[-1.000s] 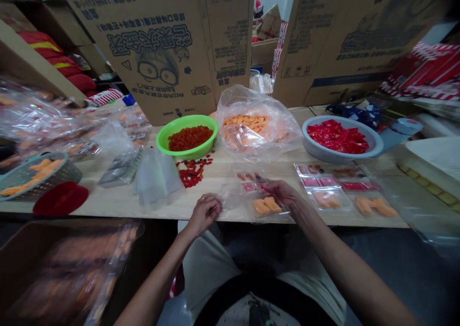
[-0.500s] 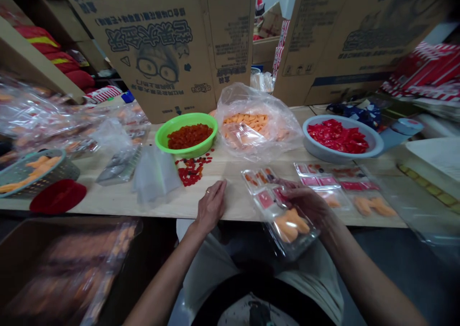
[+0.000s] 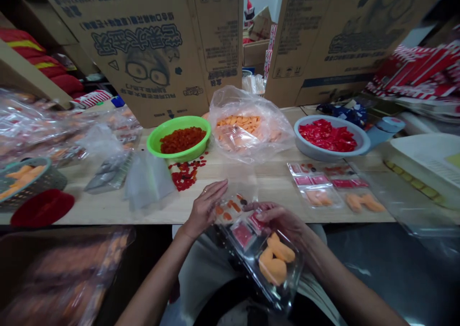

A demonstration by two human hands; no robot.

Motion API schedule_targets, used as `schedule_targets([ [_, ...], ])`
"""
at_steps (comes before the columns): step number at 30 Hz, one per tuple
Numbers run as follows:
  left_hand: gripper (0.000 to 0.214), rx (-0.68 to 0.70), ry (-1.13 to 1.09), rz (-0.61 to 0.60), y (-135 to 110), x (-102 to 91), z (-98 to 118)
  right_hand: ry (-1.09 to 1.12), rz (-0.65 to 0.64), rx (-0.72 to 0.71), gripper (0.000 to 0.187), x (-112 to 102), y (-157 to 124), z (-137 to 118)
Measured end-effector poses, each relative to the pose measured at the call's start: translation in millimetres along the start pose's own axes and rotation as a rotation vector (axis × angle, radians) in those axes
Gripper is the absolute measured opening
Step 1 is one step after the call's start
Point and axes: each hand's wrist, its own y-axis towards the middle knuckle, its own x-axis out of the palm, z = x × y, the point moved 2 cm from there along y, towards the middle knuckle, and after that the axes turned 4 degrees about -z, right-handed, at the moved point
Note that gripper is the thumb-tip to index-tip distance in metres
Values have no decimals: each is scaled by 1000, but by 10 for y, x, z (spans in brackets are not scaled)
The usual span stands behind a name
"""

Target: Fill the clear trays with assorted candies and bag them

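Observation:
My right hand (image 3: pixel 283 223) grips a clear plastic compartment tray (image 3: pixel 258 249) over my lap, tilted toward me. It holds orange pieces (image 3: pixel 275 261), red packets (image 3: pixel 244 232) and small orange and dark bits. My left hand (image 3: pixel 206 206) rests at the wooden table's front edge (image 3: pixel 151 211), fingers stretched out, touching the tray's far end. Two more filled trays (image 3: pixel 323 187) lie on the table to the right. A stack of clear bags (image 3: pixel 147 180) lies left of my left hand.
A green bowl of small red pieces (image 3: pixel 179 137), a clear bag of orange pieces (image 3: pixel 247 125) and a grey bowl of red packets (image 3: pixel 328 137) stand at the back. Loose red pieces (image 3: pixel 185 173) are scattered. Cardboard boxes (image 3: pixel 143 43) wall the rear. A basket (image 3: pixel 25 180) and red lid (image 3: pixel 41 206) sit left.
My right hand lifted the filled tray off the table and drew it down toward my lap. My left hand opened, flattened on the table, then reached the tray's end.

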Motion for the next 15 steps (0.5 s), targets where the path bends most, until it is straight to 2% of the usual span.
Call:
schedule_targets([
  [3, 54, -23, 5, -16, -40, -36, 22, -49, 103, -29, 36, -121, -60, -85],
  [7, 64, -10, 101, -37, -106, 32, 6, -200, 172, -82, 26, -170, -45, -106],
  [11, 74, 25, 188, -27, -159, 159, -39, -255, 287, -130, 36, -205, 27, -85],
  [15, 70, -106, 96, 11, -195, 199, -127, -270, 256, -70, 29, -284, 69, -75],
])
